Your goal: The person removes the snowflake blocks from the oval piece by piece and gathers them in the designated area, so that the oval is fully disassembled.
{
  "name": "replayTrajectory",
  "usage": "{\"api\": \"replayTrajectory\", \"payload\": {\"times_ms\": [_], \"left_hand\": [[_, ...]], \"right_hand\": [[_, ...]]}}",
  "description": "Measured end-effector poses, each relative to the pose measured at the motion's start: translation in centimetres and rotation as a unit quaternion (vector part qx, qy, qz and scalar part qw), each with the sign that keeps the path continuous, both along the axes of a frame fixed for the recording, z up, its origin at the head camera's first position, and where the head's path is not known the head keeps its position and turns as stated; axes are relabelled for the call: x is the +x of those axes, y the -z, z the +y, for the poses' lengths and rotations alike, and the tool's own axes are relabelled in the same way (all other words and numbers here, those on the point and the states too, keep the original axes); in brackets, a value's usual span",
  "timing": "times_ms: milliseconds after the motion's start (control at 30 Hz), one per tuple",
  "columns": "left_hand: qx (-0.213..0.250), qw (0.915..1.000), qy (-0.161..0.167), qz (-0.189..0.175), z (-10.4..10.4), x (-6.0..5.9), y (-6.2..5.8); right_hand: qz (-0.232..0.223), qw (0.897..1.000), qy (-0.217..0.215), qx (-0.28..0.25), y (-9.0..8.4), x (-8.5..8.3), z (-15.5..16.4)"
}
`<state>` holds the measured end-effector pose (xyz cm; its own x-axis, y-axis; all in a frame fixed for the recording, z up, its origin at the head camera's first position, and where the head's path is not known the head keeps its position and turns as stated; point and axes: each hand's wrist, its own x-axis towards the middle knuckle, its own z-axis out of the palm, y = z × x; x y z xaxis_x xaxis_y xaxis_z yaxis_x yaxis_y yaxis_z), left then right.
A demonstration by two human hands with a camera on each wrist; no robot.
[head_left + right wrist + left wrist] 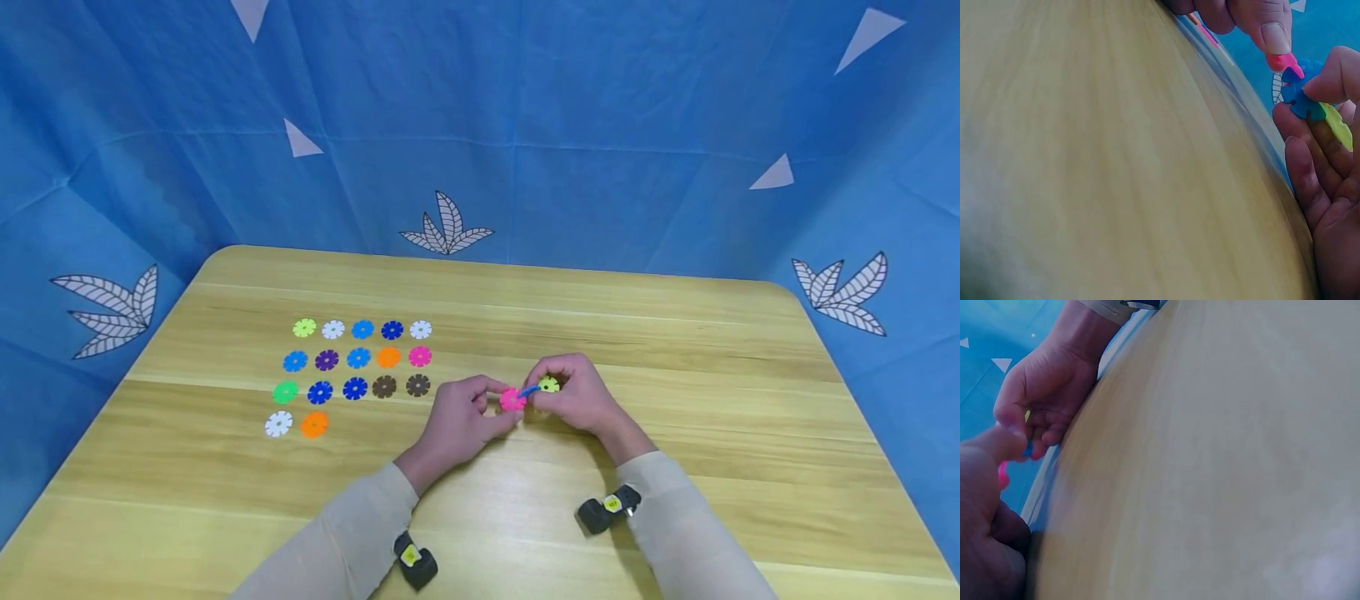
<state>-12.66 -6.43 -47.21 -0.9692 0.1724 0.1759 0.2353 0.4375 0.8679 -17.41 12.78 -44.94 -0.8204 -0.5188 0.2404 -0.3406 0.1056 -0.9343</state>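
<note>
Two small black wrist cameras (609, 508) sit closest, strapped over beige sleeves (352, 533) at the near edge of the wooden tabletop (675, 350). Just beyond them the two hands meet above the middle of the tabletop. The left hand (459, 421) pinches a pink snowflake disc (512, 400) between thumb and fingertips. The right hand (573, 396) has its fingers curled round a blue disc (1302, 97) slotted to a yellow-green disc (549, 384); the pink disc touches the blue one edge to edge. To the left, well apart from the hands, lie rows of loose discs (356, 360) in many colours, flat on the wood. Blue cloth (525, 125) with white leaf prints hangs behind.
</note>
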Motion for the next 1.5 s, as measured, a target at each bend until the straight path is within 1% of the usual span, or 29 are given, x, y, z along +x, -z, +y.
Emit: {"api": "replayTrajectory", "payload": {"times_ms": [400, 533, 733, 800, 967, 1133, 1333, 1500], "left_hand": [[0.009, 0.9995, -0.006, 0.03, -0.16, 0.31, 0.26], [0.014, 0.9996, -0.008, 0.022, -0.17, 0.34, 0.31], [0.02, 0.9997, 0.016, 0.0, 0.16, -0.05, 0.25], [0.018, 0.9997, 0.018, -0.003, 0.28, -0.12, 0.24], [0.018, 0.9998, 0.01, 0.005, 0.36, 0.08, 0.18], [0.016, 0.9998, 0.001, 0.011, 0.12, 0.37, 0.2], [0.022, 0.9996, -0.005, 0.018, 0.05, 0.42, 0.14], [0.026, 0.9992, -0.01, 0.028, 0.14, 0.44, 0.24]], "right_hand": [[0.009, 1.0, -0.001, -0.005, -0.05, 0.14, -0.19], [0.006, 1.0, -0.002, 0.001, -0.01, 0.05, -0.19], [-0.004, 1.0, -0.014, 0.008, 0.0, -0.13, 0.19], [-0.008, 1.0, -0.019, 0.008, -0.03, -0.14, 0.28], [-0.013, 1.0, -0.023, 0.002, -0.07, -0.05, 0.17], [-0.009, 1.0, -0.023, 0.003, 0.02, 0.03, -0.13], [-0.011, 1.0, -0.012, -0.001, -0.1, 0.12, -0.27], [-0.014, 1.0, -0.008, -0.016, 0.01, 0.1, -0.32]]}}
